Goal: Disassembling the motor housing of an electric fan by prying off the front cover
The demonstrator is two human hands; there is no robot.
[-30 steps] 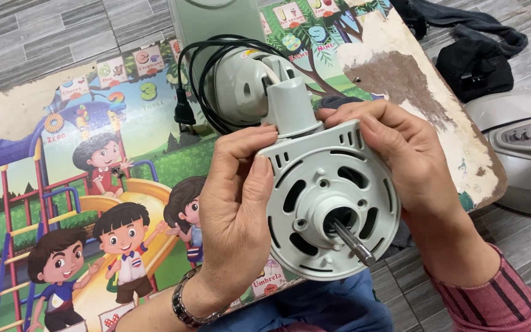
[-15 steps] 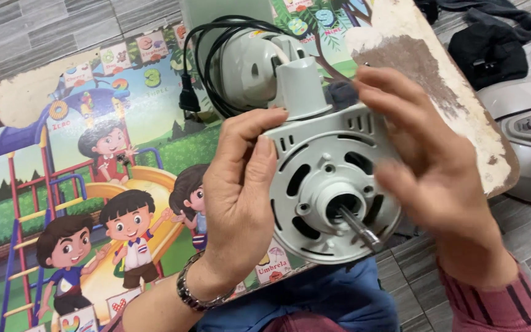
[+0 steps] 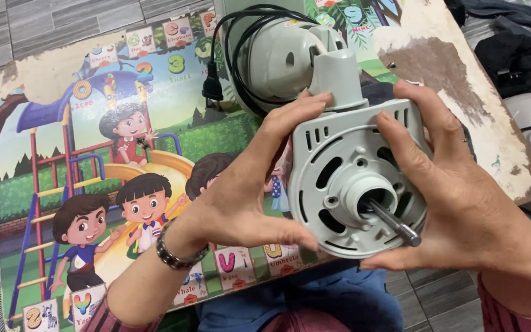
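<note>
The grey fan motor is held above the near edge of the table, its shaft pointing towards the camera. The left hand grips its left rim, fingers curled closed around it; the right hand clasps the right side. A black cable loops behind, near the far edge.

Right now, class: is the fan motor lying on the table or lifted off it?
Lifted. The motor is gripped between the left hand and right hand above the table, its shaft pointing up toward the camera.
</note>
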